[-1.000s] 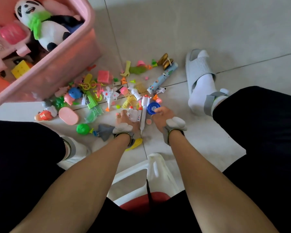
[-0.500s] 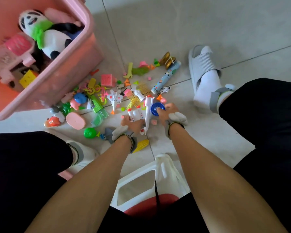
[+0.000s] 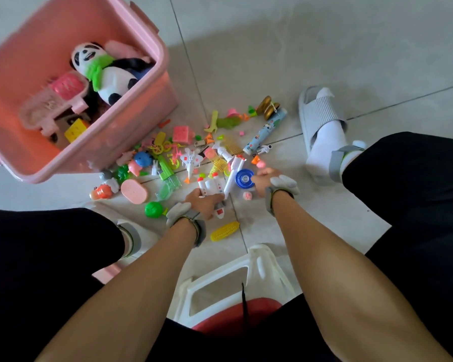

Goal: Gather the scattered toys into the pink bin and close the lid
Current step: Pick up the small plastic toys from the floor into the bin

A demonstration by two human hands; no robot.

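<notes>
Pale grey floor tiles [image 3: 324, 43] with dark grout lines carry a scatter of small plastic toys [image 3: 194, 158]. Nearest the camera, a white plastic stool [image 3: 259, 259] with a red seat stands between the person's dark-clad legs. A yellow toy corn cob [image 3: 225, 231] lies just beyond it. The left hand [image 3: 204, 203] has its fingers curled round a white toy shuttle [image 3: 211, 188] with red markings. The right hand [image 3: 262, 180] grips a blue disc toy [image 3: 243, 177] at its edge; how its fingers lie is partly hidden. Both wrists wear grey bands. To the right, a foot in a white sock sits in a grey slipper [image 3: 318, 111]. Farther left, the pink bin [image 3: 141, 121] stands open, holding a plush panda [image 3: 102, 71], a pink toy and a yellow cube [image 3: 75, 129]. No lid shows on it.
</notes>
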